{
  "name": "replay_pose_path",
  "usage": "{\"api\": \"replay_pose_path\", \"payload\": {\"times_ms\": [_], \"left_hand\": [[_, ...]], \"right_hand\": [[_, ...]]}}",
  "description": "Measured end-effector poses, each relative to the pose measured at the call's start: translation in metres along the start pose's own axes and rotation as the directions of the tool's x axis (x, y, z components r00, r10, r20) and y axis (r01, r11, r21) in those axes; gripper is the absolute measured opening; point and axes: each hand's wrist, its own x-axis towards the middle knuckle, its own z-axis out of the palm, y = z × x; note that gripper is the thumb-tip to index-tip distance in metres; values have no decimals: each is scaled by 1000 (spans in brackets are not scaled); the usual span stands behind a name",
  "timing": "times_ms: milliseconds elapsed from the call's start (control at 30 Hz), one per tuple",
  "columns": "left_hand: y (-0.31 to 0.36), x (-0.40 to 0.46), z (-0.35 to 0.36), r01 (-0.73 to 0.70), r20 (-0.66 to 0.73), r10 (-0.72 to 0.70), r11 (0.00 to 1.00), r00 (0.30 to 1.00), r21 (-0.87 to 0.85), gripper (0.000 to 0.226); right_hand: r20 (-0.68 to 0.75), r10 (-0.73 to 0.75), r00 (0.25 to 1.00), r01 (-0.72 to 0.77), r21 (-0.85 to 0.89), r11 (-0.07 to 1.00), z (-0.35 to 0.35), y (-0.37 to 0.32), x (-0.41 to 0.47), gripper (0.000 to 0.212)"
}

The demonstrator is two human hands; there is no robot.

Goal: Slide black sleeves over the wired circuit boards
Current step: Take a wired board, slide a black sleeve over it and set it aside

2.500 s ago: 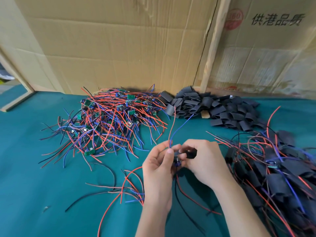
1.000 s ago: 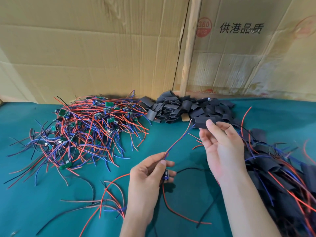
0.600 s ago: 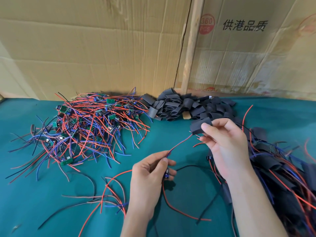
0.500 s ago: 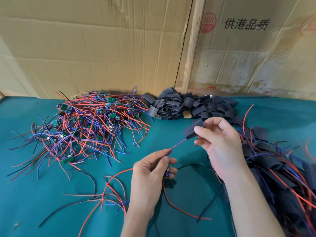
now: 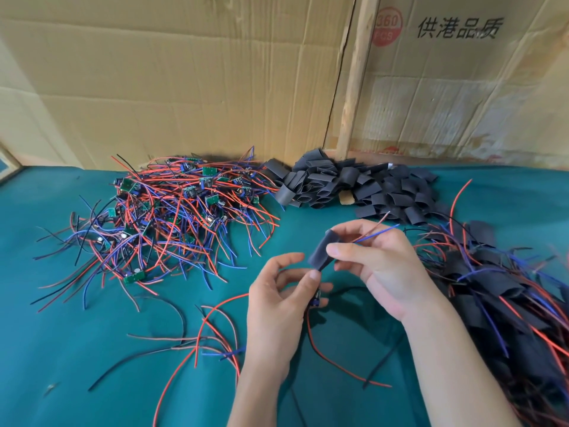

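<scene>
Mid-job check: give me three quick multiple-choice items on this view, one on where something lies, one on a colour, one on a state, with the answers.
1. Where does the pile of loose sleeves lie?
A. at the back of the table by the cardboard wall
B. at the near edge of the table
C. on the floor

2. What colours are the wire ends coming out of the black sleeve?
A. yellow and white
B. red and blue
C. green only

3. What is the right hand doing?
A. resting flat on the table
B. pinching the black sleeve
C. hanging idle

Answers:
1 A, the pile sits against the cardboard wall.
2 B, a red and a blue end stick out past the fingers.
3 B, thumb and fingers pinch the sleeve while the left hand holds the circuit board below it.
</scene>
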Motion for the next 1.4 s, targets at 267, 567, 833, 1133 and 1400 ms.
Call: {"api": "replay_pose_path", "payload": {"times_ms": [267, 567, 833, 1133, 1400], "left_hand": [[-4, 1, -1, 36, 55, -31, 994, 998, -100, 18], [-8, 2, -5, 29, 90, -31, 999, 995, 26, 22], [-6, 1, -1, 15, 8, -15, 999, 1000, -43, 23], [-1, 0, -3, 49, 21, -47, 992, 999, -114, 15], [-4, 0, -1, 18, -39, -19, 999, 999, -34, 2]], "right_hand": [[-153, -32, 988, 39, 45, 998, 0, -1, 0, 19], [-240, -75, 968, 112, 141, 984, -4, -3, 1, 20], [-133, -45, 990, 60, 109, 992, -8, -2, 1, 22], [51, 0, 999, -1, 30, 1000, -8, 0, -1, 27], [131, 91, 987, -95, 26, 995, 0, 5, 0, 31]]}}
